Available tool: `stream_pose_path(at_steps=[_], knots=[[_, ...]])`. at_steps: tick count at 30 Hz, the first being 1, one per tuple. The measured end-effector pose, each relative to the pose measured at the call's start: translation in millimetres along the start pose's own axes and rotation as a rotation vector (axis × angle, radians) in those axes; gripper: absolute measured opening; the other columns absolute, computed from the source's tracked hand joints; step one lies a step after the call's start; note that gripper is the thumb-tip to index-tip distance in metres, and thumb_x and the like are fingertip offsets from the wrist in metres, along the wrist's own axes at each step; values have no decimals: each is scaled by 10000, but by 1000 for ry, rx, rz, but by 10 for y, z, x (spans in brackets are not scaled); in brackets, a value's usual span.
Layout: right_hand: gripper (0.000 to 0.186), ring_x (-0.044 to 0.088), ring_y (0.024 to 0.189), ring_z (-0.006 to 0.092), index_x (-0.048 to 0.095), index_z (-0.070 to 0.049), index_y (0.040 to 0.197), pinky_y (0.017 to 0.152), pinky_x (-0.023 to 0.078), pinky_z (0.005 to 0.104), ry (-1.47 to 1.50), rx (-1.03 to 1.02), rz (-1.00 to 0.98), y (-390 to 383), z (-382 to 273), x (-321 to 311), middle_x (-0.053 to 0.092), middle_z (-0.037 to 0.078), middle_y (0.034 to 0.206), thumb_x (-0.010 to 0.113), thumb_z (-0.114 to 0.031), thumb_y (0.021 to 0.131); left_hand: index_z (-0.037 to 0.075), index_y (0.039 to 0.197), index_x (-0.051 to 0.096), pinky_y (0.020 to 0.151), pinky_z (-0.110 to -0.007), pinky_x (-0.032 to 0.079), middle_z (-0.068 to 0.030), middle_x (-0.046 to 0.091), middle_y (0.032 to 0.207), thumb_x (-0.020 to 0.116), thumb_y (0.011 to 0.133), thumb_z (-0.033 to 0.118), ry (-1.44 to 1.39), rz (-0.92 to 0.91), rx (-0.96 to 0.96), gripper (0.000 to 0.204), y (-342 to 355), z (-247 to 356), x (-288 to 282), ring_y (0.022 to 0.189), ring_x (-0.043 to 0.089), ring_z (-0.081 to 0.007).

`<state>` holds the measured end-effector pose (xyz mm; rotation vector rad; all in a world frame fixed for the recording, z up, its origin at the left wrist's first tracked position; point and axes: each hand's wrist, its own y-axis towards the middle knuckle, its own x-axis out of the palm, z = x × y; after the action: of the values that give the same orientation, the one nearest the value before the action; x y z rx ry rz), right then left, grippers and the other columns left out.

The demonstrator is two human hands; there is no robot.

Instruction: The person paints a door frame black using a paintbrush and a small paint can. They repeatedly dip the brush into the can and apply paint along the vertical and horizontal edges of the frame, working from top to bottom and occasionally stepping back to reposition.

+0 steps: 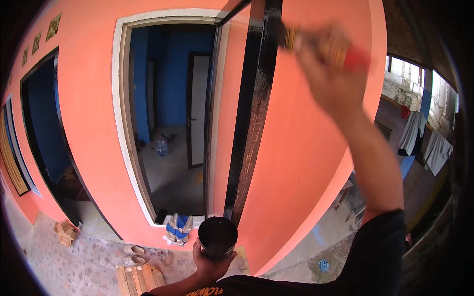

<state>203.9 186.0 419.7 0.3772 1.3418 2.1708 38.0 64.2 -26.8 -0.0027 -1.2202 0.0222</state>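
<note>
My right hand (332,81), blurred by motion, is closed round a paintbrush (291,38) with a red-ended handle. Its dark bristles touch the upper part of a black window sash (253,106) that stands swung outward. Glossy black paint covers the sash's upper edge, while lower down the edge looks brown and streaky. Low in front of me, my left hand (213,265) is wrapped round a round paint can (218,234), dark inside, held just below the foot of the sash. How full the can is I cannot tell.
The sash hangs beside a white-framed window opening (119,89) in an orange wall (89,123). A striped cloth (178,228) and a dark phone-like object (161,216) lie on the sill. Below are a wooden stool (139,280) and sandals (134,255). Laundry (414,133) hangs at the right.
</note>
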Motion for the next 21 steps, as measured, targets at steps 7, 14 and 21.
stream_pose_path(at_steps=[7, 14, 21], knots=[[97, 645, 847, 127, 664, -18, 941, 663, 483, 294, 587, 310, -279, -813, -438, -266, 648, 78, 892, 741, -2, 884, 129, 1446, 516, 1040, -482, 450, -116, 572, 1419, 471, 904, 627, 0, 52, 6, 737, -12, 4, 93, 1296, 555, -283], [96, 626, 712, 131, 636, 12, 892, 651, 489, 290, 355, 316, 35, 639, 117, 8, 661, 68, 802, 653, -77, 924, 227, 1416, 557, 989, -544, 442, -30, 590, 1425, 455, 906, 677, -73, 37, -19, 687, 109, 117, 171, 1291, 563, -281], [131, 696, 715, 258, 664, -25, 935, 669, 537, 334, 255, 90, -128, -162, -204, 43, 680, 105, 854, 734, -122, 882, 228, 1425, 559, 941, -526, 485, -23, 591, 1423, 503, 891, 645, -41, 13, -2, 680, 40, 153, 232, 1285, 570, -268]])
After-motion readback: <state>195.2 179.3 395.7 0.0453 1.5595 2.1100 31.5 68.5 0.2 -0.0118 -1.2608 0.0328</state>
